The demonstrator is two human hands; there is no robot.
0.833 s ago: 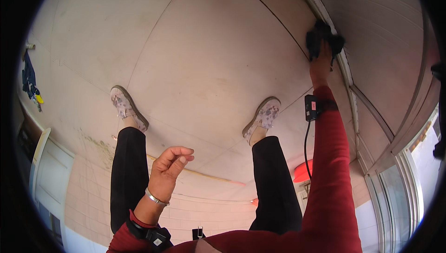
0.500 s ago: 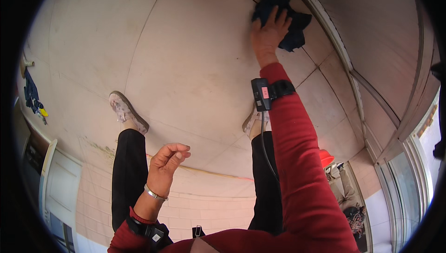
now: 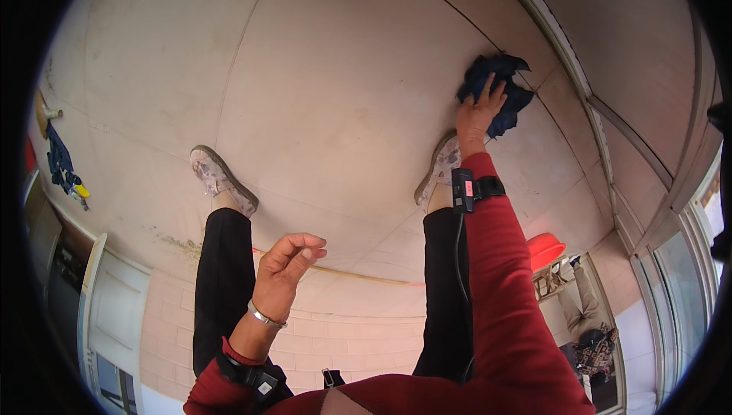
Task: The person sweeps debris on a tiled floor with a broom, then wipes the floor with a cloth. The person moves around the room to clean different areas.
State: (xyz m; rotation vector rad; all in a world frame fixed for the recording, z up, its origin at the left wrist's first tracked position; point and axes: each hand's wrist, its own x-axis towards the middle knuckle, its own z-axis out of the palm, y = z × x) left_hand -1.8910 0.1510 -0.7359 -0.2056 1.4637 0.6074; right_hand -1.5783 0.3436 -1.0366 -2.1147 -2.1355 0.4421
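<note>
My right hand (image 3: 479, 114) lies on a crumpled dark blue cloth (image 3: 509, 102) on the pale tiled floor, its fingers spread and stretched over the fabric. The cloth is by my right shoe (image 3: 438, 165), near the seam between two tiles. Close in front of my body, my left hand (image 3: 280, 268) hangs in the air above the floor. Its fingers are curled in toward the thumb, and nothing shows in them.
A metal-framed panel edge (image 3: 568, 53) runs along the right side. My left shoe (image 3: 221, 178) stands on the floor (image 3: 328, 72). A red basin-like object (image 3: 545, 250) is at lower right. Dark blue cloth with a yellow piece (image 3: 61, 159) is at far left, above a white door (image 3: 118, 300).
My right hand and the blue cloth have moved nearer to me and a little to the right. My left hand keeps its curled shape and nearly the same place.
</note>
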